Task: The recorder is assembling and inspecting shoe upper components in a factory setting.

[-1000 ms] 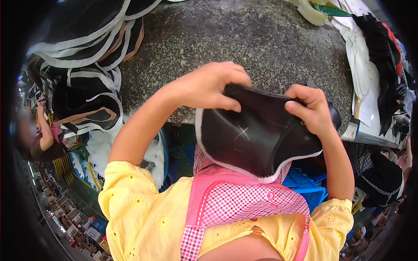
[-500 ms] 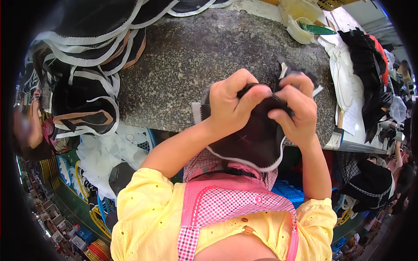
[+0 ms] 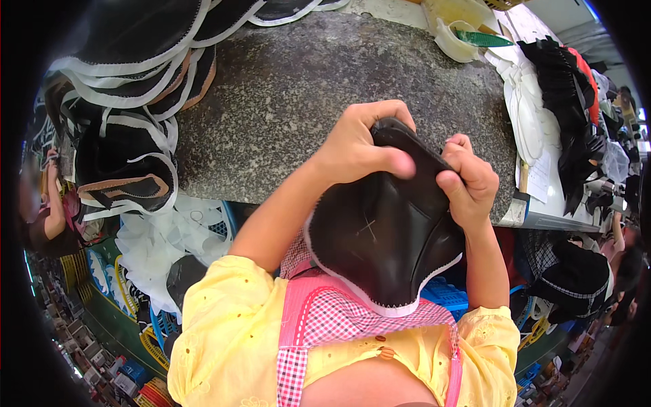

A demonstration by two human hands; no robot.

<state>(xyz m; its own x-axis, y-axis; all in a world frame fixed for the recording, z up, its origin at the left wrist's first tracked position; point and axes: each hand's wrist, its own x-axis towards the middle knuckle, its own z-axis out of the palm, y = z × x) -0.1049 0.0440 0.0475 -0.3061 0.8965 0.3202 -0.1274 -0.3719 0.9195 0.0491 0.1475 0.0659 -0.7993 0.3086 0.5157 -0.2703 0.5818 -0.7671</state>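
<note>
Both hands grip a black leather shoe upper (image 3: 386, 230) at its far edge, in front of my chest. It has a white zigzag-stitched border along its near edge and a pale cross mark on its surface. My left hand (image 3: 373, 146) is closed on the far left part, thumb on top and fingers behind. On the right edge, my right hand (image 3: 471, 176) pinches the leather between thumb and curled fingers. The upper hangs over the near edge of a speckled grey work surface (image 3: 305, 88), its lower end close to my pink checked apron (image 3: 352, 312).
Black uppers with white borders (image 3: 129, 41) are stacked at the far left. A pale container (image 3: 454, 41) with a green-handled tool stands at the far right. White cut pieces (image 3: 525, 108) and black material (image 3: 559, 102) lie along the right. White pieces (image 3: 169, 251) fill a basket below left.
The upper has been unfolded and turned so its smooth black face and cross mark show. It has come closer to my chest, and my hands have shifted along its far edge.
</note>
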